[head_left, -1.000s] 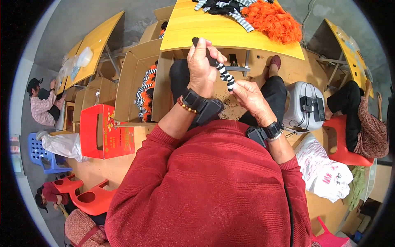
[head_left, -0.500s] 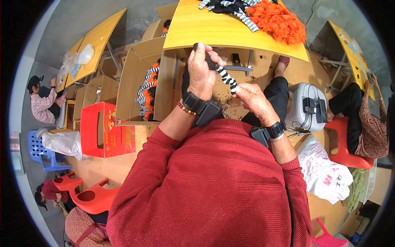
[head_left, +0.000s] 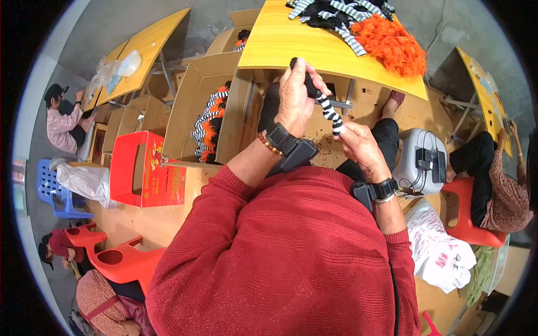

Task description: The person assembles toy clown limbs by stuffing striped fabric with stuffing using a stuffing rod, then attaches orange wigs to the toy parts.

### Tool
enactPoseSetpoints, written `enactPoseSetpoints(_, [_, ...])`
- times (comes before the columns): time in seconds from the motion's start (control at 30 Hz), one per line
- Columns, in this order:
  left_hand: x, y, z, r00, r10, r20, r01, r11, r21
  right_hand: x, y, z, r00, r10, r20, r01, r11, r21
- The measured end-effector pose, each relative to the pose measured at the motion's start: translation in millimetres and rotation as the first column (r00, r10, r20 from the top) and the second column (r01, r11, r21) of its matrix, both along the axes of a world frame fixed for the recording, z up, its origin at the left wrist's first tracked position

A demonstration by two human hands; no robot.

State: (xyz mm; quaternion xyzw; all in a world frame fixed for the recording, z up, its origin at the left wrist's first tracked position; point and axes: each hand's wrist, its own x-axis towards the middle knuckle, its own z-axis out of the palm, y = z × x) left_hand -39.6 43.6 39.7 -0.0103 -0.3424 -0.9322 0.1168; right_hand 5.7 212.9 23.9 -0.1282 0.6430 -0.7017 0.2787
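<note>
A narrow knitted piece (head_left: 329,112), striped black and white with a fuzzy black end, stretches between my hands in front of my lap. My left hand (head_left: 293,98) is closed around the black part, its thumb pointing up along it. Lower and to the right, my right hand (head_left: 361,144) pinches the striped end between thumb and fingers. Beyond them, on the yellow table (head_left: 286,39), lie a fluffy orange heap (head_left: 389,46) and grey-and-black striped pieces (head_left: 330,17).
An open cardboard box (head_left: 190,84) at left holds several striped, orange and black items (head_left: 210,126). Nearby sits a red box (head_left: 131,173). At right stand a grey case (head_left: 417,148) with cables and a white sack (head_left: 443,257). Other people (head_left: 59,123) sit around on stools.
The view has shifted, so the scene sits slightly differently in the picture. Both hands keep their hold on the striped knitted piece.
</note>
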Motion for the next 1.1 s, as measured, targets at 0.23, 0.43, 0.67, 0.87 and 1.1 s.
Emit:
enactPoseSetpoints(0.23, [4, 16, -3, 0.994, -0.097, -0.046, 0.092, 0.990, -0.107, -4, 2, -14, 0.994, 0.019, 0.105, -0.004, 0.989, -0.146])
enactPoseSetpoints(0.43, [3, -12, -12, 0.984, -0.168, 0.055, 0.176, 0.911, -0.374, -9, 17, -16, 0.982, 0.043, 0.182, -0.009, 0.982, -0.188])
enactPoseSetpoints(0.67, [6, -31, -22, 0.942, -0.268, 0.203, 0.335, 0.714, -0.615, -3, 20, -22, 0.990, -0.106, 0.092, 0.112, 0.991, -0.071])
enactPoseSetpoints(0.87, [16, -2, -17, 0.987, -0.017, -0.162, -0.155, 0.203, -0.967, -15, 12, -43, 0.937, -0.215, -0.276, 0.264, 0.952, 0.156])
enactPoseSetpoints(1.1, [1, -49, -24, 0.982, -0.133, 0.137, 0.165, 0.952, -0.259, -11, 10, -23, 0.970, -0.166, -0.179, 0.181, 0.981, 0.075])
